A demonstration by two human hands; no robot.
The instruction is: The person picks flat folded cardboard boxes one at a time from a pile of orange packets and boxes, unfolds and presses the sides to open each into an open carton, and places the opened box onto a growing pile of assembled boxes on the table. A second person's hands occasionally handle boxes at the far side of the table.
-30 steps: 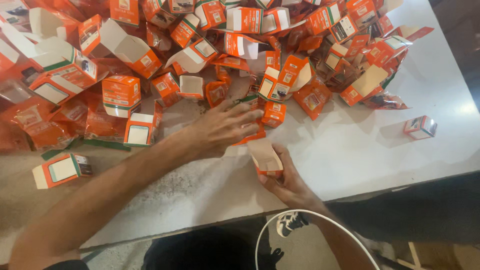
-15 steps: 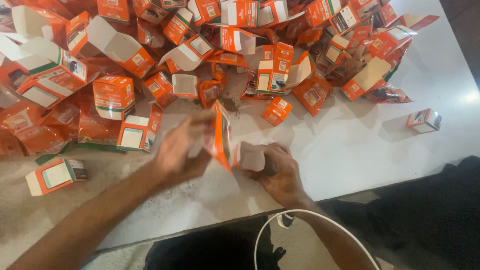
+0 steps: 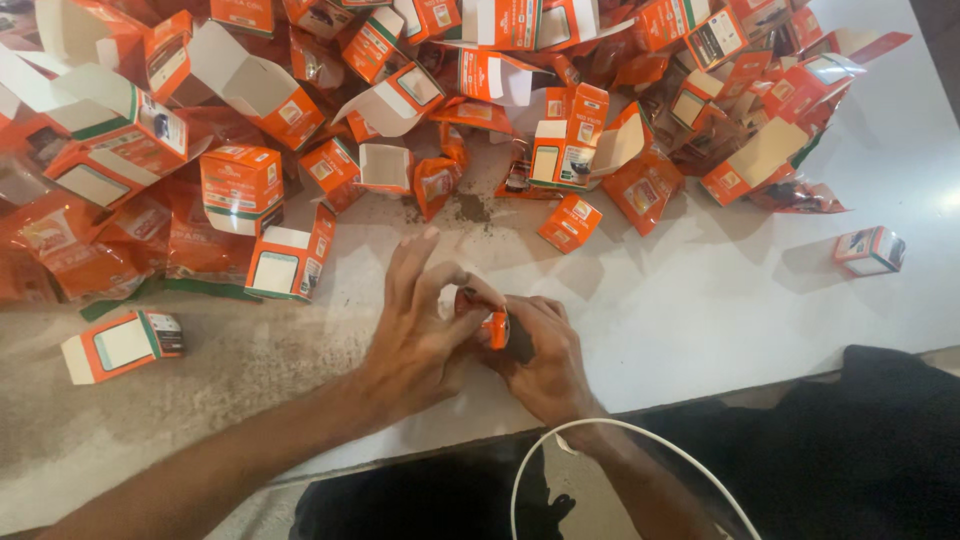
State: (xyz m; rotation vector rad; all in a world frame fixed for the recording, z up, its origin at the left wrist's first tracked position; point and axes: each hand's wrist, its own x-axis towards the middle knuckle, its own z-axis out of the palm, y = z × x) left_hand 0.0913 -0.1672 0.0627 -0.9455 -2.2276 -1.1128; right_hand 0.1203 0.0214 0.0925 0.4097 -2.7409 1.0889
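Orange carton [image 3: 490,322] pinched between both hands' grip

Small orange box [image 3: 491,322] mostly hidden inside the two-hand grip; only one corner shows between left hand [image 3: 425,335] and right hand [image 3: 543,352], shape undeterminable. Pile of orange cartons [image 3: 420,90] beyond the grip cut off by top and left edges.

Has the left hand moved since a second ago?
Yes. The left hand came back from the box pile toward the table edge, now meeting the right hand on a small orange box.
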